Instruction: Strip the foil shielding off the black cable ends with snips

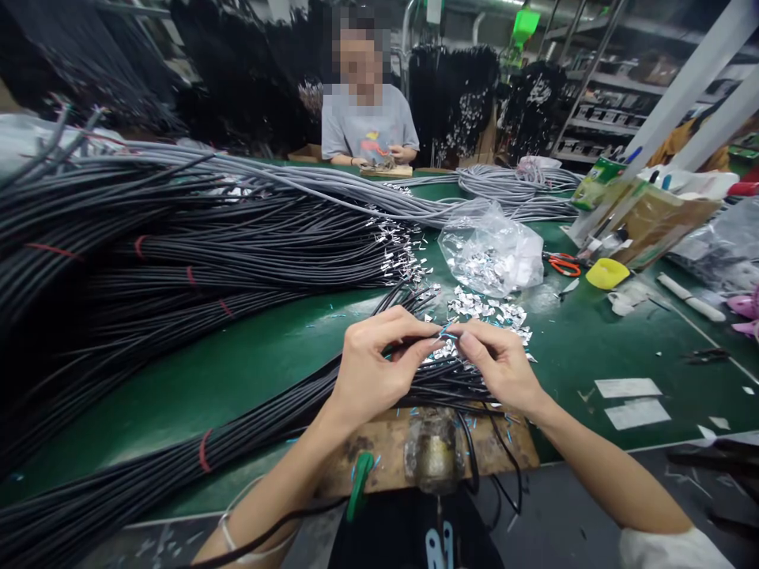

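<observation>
Near the middle of the head view, my left hand (379, 363) pinches the end of a cable with thin blue wires (449, 332) at its tip. Facing it, my right hand (501, 359) closes thumb and finger on the same wires, so the fingertips nearly touch. Beneath both hands runs a bundle of black cables (266, 419), tied with a red band (205, 450). Silvery foil scraps (492, 310) lie just beyond the fingers. Below the hands, a metal fixture (437, 454) sits on a worn wooden board (385, 462).
Large black cable bundles (285, 249) and grey cables (356, 190) cover the left and back of the green table (296, 340). Beyond my hands lie a clear plastic bag (495, 253), orange-handled scissors (563, 265) and a yellow item (607, 273). A person (371, 130) works opposite.
</observation>
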Motion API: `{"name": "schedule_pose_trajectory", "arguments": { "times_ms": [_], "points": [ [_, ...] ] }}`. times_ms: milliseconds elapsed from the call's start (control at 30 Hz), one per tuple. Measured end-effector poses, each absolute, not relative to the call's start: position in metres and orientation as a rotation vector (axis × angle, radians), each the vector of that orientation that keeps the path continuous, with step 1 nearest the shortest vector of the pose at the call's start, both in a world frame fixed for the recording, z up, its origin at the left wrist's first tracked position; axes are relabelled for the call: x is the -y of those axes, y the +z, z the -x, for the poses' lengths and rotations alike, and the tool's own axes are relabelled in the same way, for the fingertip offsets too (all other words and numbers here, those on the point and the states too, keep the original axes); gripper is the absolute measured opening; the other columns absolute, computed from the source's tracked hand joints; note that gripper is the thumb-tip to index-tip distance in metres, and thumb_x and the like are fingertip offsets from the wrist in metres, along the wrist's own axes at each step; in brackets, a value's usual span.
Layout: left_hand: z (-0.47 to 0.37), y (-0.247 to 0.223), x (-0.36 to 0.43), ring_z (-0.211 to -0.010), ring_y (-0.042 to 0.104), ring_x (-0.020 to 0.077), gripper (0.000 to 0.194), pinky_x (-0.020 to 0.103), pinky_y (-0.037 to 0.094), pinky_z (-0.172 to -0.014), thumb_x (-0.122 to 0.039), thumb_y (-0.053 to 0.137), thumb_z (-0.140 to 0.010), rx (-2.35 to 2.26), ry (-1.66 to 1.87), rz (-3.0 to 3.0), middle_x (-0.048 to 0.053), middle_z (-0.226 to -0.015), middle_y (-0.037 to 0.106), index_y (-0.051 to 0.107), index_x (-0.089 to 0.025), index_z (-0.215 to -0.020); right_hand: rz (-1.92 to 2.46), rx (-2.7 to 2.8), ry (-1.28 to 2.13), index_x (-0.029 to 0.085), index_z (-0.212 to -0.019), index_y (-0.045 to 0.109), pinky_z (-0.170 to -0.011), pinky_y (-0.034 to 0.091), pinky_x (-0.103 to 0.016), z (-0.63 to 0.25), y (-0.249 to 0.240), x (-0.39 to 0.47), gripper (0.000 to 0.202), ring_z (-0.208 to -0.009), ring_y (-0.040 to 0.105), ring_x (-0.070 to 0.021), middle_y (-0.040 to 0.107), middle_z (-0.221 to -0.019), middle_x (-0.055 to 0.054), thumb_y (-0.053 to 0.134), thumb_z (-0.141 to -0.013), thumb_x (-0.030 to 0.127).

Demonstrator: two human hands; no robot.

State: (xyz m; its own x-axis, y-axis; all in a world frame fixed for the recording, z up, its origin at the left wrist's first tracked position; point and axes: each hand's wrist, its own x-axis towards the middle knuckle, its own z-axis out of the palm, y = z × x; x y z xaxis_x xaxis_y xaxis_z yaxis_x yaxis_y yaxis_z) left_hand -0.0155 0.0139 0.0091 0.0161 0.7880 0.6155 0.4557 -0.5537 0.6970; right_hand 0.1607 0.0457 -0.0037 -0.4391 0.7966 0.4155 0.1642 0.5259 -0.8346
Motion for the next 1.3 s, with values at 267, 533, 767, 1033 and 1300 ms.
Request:
{"name": "schedule_pose_trajectory", "arguments": {
  "times_ms": [267,533,767,1033,1300],
  "points": [
    [0.016,0.009,-0.013,-0.057,0.056,0.0091,0.008,0.021,0.043,-0.051,-0.015,0.068,-0.076,-1.292,1.56,-2.103,0.001,-0.066,0.066,0.072,-0.017,-0.082,0.796,1.89,0.896,0.02,-0.098,0.072,-0.063,0.044,-0.027,-0.16,-0.004,-0.045,0.025,-0.068,0.057,-0.0129,0.066,-0.077,-0.003,0.05,-0.09,0.03],
    [0.017,0.003,-0.014,-0.061,0.061,0.0092,0.007,0.02,0.05,-0.06,-0.018,0.069,-0.075,-1.492,1.614,-2.276,0.001,-0.07,0.067,0.066,-0.014,-0.081,0.882,1.821,0.757,0.019,-0.098,0.071,-0.064,0.046,-0.026,-0.157,-0.007,-0.042,0.022,-0.069,0.06,-0.0131,0.068,-0.08,-0.003,0.052,-0.088,0.025],
    [0.019,0.003,-0.013,-0.052,0.059,0.0094,0.007,0.019,0.046,-0.049,-0.019,0.062,-0.08,-1.447,1.427,-2.148,0.001,-0.061,0.066,0.068,-0.014,-0.081,0.899,1.829,0.683,0.019,-0.099,0.071,-0.063,0.045,-0.025,-0.156,-0.009,-0.041,0.021,-0.067,0.058,-0.0118,0.066,-0.077,-0.002,0.053,-0.088,0.022],
    [0.027,0.014,-0.018,-0.034,0.031,0.0039,0.032,0.017,0.021,-0.031,-0.038,0.056,-0.084,-0.999,1.07,-1.396,-0.005,-0.041,0.041,0.061,-0.013,-0.065,0.831,1.925,0.678,0.021,-0.095,0.071,-0.062,0.045,-0.027,-0.159,-0.003,-0.041,0.02,-0.066,0.057,-0.0128,0.065,-0.074,-0.002,0.052,-0.088,0.023],
    [0.014,0.01,-0.013,-0.038,0.042,0.0064,0.015,0.018,0.031,-0.035,-0.027,0.066,-0.077,-1.154,1.211,-1.529,-0.002,-0.045,0.052,0.067,-0.014,-0.069,0.914,1.723,0.854,0.02,-0.08,0.064,-0.051,0.035,-0.023,-0.161,-0.003,-0.044,0.014,-0.056,0.045,-0.0094,0.055,-0.068,0.002,0.067,-0.078,0.033]
  ]
}}
